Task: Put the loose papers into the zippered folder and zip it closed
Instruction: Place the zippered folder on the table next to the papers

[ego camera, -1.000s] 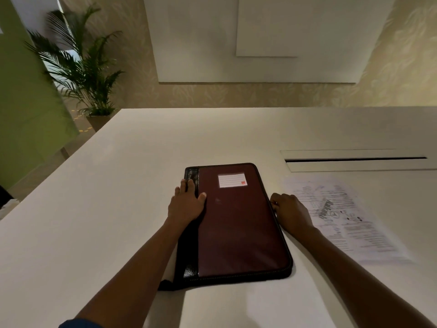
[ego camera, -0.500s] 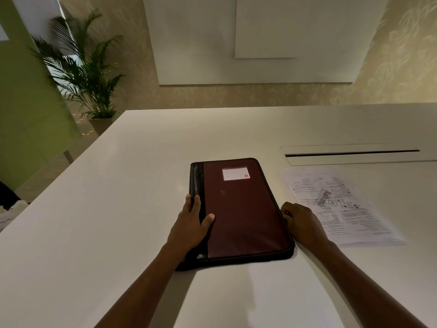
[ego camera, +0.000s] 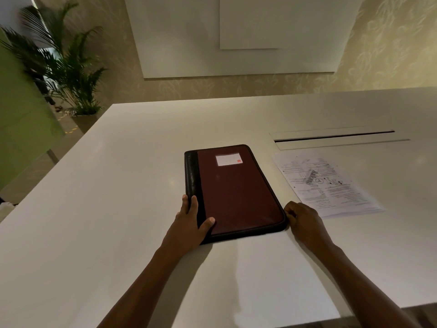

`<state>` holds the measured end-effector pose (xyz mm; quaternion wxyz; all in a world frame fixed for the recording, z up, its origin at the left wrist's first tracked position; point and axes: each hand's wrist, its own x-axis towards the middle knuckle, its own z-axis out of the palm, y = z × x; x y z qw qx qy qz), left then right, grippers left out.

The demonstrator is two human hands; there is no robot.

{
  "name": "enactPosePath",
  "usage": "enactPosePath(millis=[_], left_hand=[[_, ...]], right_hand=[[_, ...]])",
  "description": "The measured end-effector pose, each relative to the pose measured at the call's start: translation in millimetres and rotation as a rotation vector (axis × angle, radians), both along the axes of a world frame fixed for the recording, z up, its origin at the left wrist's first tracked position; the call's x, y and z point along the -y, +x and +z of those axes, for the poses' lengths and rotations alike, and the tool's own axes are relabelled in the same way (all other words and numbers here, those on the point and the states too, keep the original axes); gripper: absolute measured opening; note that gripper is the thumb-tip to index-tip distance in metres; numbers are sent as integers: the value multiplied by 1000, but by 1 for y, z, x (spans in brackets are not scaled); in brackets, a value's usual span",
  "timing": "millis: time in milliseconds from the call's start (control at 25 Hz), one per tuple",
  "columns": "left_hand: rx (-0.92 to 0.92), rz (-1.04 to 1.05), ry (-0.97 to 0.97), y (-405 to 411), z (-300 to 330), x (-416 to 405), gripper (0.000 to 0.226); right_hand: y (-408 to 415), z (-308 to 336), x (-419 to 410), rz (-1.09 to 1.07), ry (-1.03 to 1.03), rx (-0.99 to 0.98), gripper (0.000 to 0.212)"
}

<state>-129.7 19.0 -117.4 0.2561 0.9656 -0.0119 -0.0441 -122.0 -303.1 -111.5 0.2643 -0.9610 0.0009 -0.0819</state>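
Observation:
A dark red zippered folder (ego camera: 236, 190) with a black spine and a white label lies closed and flat on the white table (ego camera: 118, 209). My left hand (ego camera: 189, 223) rests on its near left corner, fingers straight along the spine and thumb on the cover. My right hand (ego camera: 305, 221) sits with curled fingers against the folder's near right corner, at the zipper edge; whether it pinches the zipper pull is hidden. The loose printed papers (ego camera: 324, 183) lie on the table just right of the folder.
A long cable slot (ego camera: 335, 137) is set into the table behind the papers. A potted palm (ego camera: 68, 74) stands on the floor beyond the table's far left corner. The table's near edge runs at the lower right.
Both hands have slid toward me along the folder's sides, the left from mid-spine to the near left corner, the right down the zipper edge to the near right corner.

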Motion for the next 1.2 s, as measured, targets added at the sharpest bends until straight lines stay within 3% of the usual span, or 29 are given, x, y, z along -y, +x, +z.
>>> enactPosePath(millis=[480,1200], left_hand=[[14,-24,153,-44,19,-4,91],[-73,-61,15,-53,30,-13,92]], right_hand=[[-45,-2,-20,-80,26,35,22],[-69,-12,-87,73,3,169,24]])
